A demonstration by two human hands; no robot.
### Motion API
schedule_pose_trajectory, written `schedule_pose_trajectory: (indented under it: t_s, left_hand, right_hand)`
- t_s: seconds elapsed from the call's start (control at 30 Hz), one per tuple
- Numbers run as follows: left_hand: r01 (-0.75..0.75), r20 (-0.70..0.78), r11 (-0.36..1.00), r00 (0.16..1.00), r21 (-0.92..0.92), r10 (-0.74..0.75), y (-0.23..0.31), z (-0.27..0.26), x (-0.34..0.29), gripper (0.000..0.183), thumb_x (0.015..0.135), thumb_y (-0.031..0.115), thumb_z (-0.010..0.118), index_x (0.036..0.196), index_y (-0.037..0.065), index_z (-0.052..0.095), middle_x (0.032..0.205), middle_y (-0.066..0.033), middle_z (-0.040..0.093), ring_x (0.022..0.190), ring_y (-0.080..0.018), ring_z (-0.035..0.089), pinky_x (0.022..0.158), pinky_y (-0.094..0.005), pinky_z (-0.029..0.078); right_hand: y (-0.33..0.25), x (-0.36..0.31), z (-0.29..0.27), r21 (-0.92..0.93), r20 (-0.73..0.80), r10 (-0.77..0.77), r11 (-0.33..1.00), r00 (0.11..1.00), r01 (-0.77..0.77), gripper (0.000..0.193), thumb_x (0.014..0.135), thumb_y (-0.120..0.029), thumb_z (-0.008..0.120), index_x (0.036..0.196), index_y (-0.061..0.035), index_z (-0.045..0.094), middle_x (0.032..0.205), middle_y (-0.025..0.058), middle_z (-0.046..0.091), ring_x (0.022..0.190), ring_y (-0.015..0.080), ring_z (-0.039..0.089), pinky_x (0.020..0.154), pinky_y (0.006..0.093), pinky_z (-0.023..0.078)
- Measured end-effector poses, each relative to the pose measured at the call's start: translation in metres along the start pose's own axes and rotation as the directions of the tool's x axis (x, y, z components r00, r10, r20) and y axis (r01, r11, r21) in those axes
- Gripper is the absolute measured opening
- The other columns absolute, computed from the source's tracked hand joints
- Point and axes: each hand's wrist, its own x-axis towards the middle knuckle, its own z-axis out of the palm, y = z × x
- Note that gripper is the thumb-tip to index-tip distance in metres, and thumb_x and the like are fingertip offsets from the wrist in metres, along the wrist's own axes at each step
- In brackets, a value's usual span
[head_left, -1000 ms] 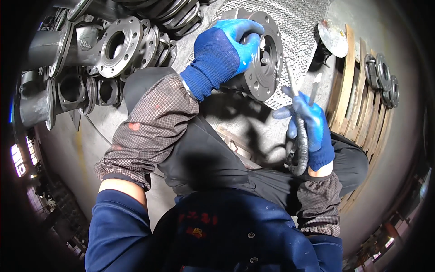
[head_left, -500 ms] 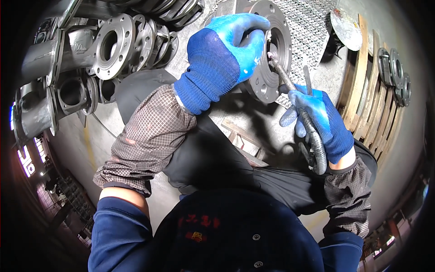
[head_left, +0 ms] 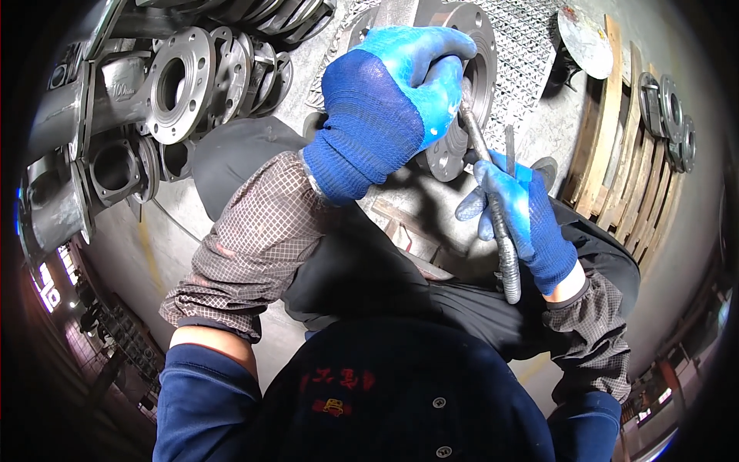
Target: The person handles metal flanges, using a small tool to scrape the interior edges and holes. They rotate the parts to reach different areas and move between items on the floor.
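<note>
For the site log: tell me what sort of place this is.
Probably a metal workshop or foundry floor: cast flanged pipe fittings stacked left, a steel tread plate, and wooden pallets holding more castings.

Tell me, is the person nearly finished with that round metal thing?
Hard to say. In hand: the left hand steadies the round grey metal flange, and the right hand has a grip on a long grey metal rod whose tip is at its centre hole. Nothing shows as finished. More grey flanged pipe pieces wait nearby.
</note>
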Motion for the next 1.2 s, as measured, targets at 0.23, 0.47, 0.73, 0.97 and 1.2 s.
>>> schedule_pose_trajectory:
  t_s: [0.23, 0.47, 0.73, 0.97, 1.2]
  left_hand:
    - [-0.146, -0.007, 0.981, 0.989, 0.129, 0.148, -0.004, -0.001, 0.002, 0.018, 0.084, 0.004, 0.057, 0.099, 0.003, 0.066, 0.087, -0.0055, 0.061, 0.077, -0.0095, 0.059, 0.069, -0.0216, 0.048]
    - [-0.072, -0.052, 0.996, 0.996, 0.046, 0.075, -0.006, -0.002, 0.001, 0.018, 0.083, 0.002, 0.056, 0.099, 0.002, 0.066, 0.090, -0.0055, 0.064, 0.079, -0.0091, 0.059, 0.072, -0.0221, 0.049]
    - [-0.026, -0.046, 0.999, 0.999, 0.041, 0.028, -0.007, -0.004, 0.000, 0.019, 0.082, 0.001, 0.056, 0.098, 0.002, 0.066, 0.091, -0.0053, 0.063, 0.073, -0.0073, 0.057, 0.066, -0.0203, 0.048]
    - [-0.080, -0.040, 0.994, 0.996, 0.068, 0.083, -0.005, -0.006, -0.001, 0.019, 0.081, 0.001, 0.057, 0.098, 0.002, 0.066, 0.086, -0.0029, 0.062, 0.068, -0.0050, 0.055, 0.062, -0.0184, 0.047]
    - [-0.046, -0.032, 0.999, 0.998, 0.020, 0.047, -0.004, -0.003, 0.000, 0.019, 0.082, 0.001, 0.056, 0.098, 0.002, 0.066, 0.086, -0.0030, 0.062, 0.068, -0.0051, 0.055, 0.061, -0.0182, 0.048]
  right_hand:
    - [0.002, -0.002, -0.001, -0.022, 0.017, 0.028, 0.999, 0.999, -0.028, 0.027, 0.089, -0.024, 0.050, 0.092, 0.0021, 0.056, 0.062, 0.0140, 0.063, 0.037, 0.0132, 0.050, 0.033, 0.0236, 0.038]
    - [-0.006, -0.007, -0.008, 0.008, 0.077, 0.123, 0.992, 0.989, -0.124, 0.030, 0.090, -0.027, 0.049, 0.102, 0.0008, 0.054, 0.061, 0.0111, 0.060, 0.039, 0.0120, 0.050, 0.035, 0.0215, 0.040]
    - [-0.004, -0.004, -0.017, 0.117, 0.143, 0.023, 0.992, 0.989, -0.040, 0.024, 0.090, -0.025, 0.049, 0.095, -0.0014, 0.054, 0.062, 0.0114, 0.061, 0.038, 0.0123, 0.049, 0.033, 0.0229, 0.037]
    - [-0.006, -0.004, -0.006, 0.050, 0.090, 0.076, 0.995, 0.993, -0.081, 0.028, 0.090, -0.025, 0.049, 0.099, 0.0009, 0.056, 0.062, 0.0127, 0.062, 0.039, 0.0132, 0.050, 0.034, 0.0235, 0.037]
    - [0.002, -0.001, -0.002, 0.049, 0.053, 0.043, 0.998, 0.998, -0.045, 0.028, 0.089, -0.027, 0.051, 0.096, 0.0003, 0.055, 0.064, 0.0138, 0.064, 0.038, 0.0135, 0.051, 0.034, 0.0240, 0.039]
